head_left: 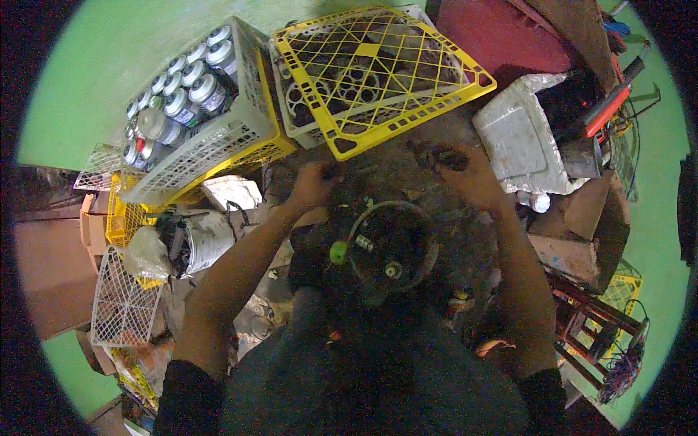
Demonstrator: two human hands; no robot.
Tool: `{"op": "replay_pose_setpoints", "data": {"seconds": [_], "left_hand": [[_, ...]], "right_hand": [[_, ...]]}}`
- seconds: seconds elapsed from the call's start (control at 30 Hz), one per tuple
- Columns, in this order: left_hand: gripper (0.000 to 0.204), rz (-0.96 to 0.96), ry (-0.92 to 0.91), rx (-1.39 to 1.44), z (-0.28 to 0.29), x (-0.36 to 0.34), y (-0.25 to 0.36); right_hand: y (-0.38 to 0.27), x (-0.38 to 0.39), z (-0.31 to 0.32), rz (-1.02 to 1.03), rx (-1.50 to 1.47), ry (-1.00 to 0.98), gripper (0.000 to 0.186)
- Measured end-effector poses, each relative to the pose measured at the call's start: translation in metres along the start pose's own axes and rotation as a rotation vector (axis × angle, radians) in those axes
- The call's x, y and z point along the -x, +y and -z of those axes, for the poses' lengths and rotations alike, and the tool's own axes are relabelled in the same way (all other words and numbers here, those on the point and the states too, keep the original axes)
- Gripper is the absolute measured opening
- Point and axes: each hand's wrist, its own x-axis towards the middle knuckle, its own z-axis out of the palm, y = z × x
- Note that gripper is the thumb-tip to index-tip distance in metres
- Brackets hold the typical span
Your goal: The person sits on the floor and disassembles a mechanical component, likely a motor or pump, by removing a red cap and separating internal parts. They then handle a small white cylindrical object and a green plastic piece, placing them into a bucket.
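My left hand [314, 184] is closed near the front corner of the yellow plastic crate, its fingers curled and dim. Whatever it grips, if anything, is hidden. Across from it, my right hand [471, 171] is curled around something dark that I cannot make out. Below and between both hands stands a round, dark bucket [434, 251] with a few small pale pieces in it. At its left rim shows a small bright green thing [338, 252]. A yellow lattice crate [407, 136] lies over a whitish crate [309, 134], beyond my hands.
Several spray cans [178, 105] fill a whitish crate [211, 152] at the far left. A white pail [209, 240] lies on its side by my left forearm. To the right are a grey-white container [512, 142], a cardboard box [582, 240] and a red-handled tool [607, 109].
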Motion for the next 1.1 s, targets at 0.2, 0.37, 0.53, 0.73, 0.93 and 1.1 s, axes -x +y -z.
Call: {"op": "replay_pose_setpoints", "data": {"seconds": [0.2,0.37,0.53,0.73,0.93,1.1], "left_hand": [[0.03,-0.028,0.05,0.202,0.038,0.028,0.039],[0.033,-0.065,-0.041,0.264,0.049,0.036,0.082],[0.037,-0.25,-0.155,0.313,0.033,0.03,0.082],[0.035,-0.377,-0.156,0.103,0.023,0.025,0.093],[0.035,-0.322,-0.226,0.171,0.016,0.025,0.094],[0.035,-0.294,-0.204,0.159,0.017,0.026,0.095]], "right_hand": [[-0.087,0.016,-0.003,0.246,0.416,-0.373,0.042],[-0.085,0.013,-0.01,0.135,0.618,-0.538,0.041],[-0.089,0.018,-0.016,0.105,0.739,-0.489,0.033],[-0.069,0.009,-0.047,0.019,0.822,-0.445,0.025],[-0.045,-0.003,-0.051,0.07,0.809,-0.46,0.027],[-0.059,0.011,-0.022,0.134,0.389,-0.313,0.034]]}}
